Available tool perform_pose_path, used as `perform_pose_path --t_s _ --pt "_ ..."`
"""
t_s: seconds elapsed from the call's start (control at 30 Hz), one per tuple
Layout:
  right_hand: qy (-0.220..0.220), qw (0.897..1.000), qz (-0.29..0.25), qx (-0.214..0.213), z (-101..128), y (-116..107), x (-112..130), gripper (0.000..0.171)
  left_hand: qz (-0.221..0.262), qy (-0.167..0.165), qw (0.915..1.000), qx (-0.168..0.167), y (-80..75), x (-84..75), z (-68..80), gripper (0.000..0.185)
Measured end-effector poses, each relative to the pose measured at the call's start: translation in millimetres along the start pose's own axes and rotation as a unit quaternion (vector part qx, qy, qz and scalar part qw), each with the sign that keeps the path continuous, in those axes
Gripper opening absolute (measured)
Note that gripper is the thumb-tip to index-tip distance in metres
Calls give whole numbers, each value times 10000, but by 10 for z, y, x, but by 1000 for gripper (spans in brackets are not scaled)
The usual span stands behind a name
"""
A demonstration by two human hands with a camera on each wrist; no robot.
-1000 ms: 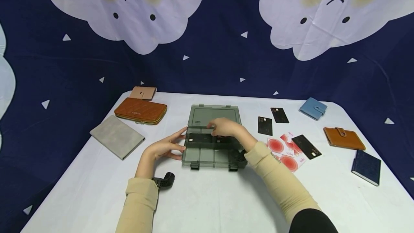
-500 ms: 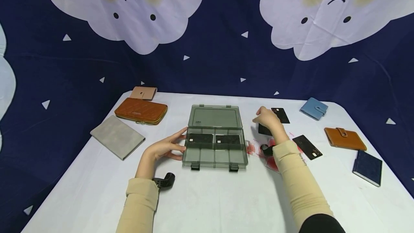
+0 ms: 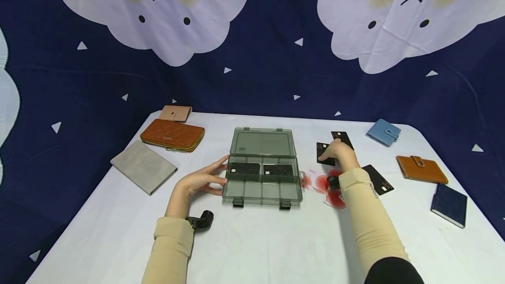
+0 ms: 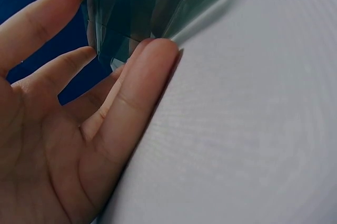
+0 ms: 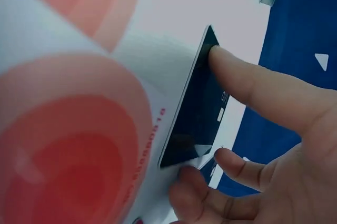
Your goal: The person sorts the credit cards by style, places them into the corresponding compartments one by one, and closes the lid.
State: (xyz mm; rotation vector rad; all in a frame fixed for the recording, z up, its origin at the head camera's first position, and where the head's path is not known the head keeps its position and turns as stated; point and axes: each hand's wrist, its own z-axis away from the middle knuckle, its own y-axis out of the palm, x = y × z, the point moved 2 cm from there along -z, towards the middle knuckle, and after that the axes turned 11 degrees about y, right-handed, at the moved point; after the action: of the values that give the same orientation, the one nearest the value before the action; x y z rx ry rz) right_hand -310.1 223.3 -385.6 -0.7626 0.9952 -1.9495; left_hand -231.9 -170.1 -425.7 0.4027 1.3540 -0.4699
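A see-through grey-green compartment box (image 3: 262, 200) stands mid-table with its lid folded back. Two black cards, a left one (image 3: 244, 171) and a right one (image 3: 278, 171), lie in its middle row. My left hand (image 3: 199, 182) touches the box's left side with extended fingers; in the left wrist view the thumb (image 4: 138, 87) lies along it. Right of the box, my right hand (image 3: 342, 154) reaches over a black card (image 3: 324, 149) on the table. The right wrist view shows the thumb touching this card (image 5: 192, 111) and curled fingers by its opposite end.
Beside the right hand lie another black card (image 3: 342, 136), one under the sleeve (image 3: 379, 181), and red-and-white printed cards (image 3: 335, 198). Several wallets sit rightward, including a blue one (image 3: 383, 133), with a navy notebook (image 3: 449, 205). A brown zip wallet (image 3: 172, 135) and grey folder (image 3: 144, 166) lie left.
My right hand has let go of a black card in the box's middle row and moved right, onto a black card on the table. The left hand stays at the box.
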Motion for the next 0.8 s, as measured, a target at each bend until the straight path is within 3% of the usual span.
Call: perform_pose_path --t_s 0.3,0.37,0.47,0.53,0.8 --pt "22 9995 -44 299 -64 -40 19 103 33 -38 10000 -28 -16 8 5 83" --pt "-149 9994 -149 268 -82 -42 25 95 39 -39 10000 -34 -19 8 5 83" --pt "-466 9984 -253 173 -107 -34 34 68 44 -26 10000 -46 -16 6 4 83" --pt "-564 9979 -292 111 -113 -23 32 63 45 -19 10000 -36 -8 6 1 83" --pt "-150 9993 -292 161 -56 1 -5 105 35 -42 10000 -45 3 7 -4 84"
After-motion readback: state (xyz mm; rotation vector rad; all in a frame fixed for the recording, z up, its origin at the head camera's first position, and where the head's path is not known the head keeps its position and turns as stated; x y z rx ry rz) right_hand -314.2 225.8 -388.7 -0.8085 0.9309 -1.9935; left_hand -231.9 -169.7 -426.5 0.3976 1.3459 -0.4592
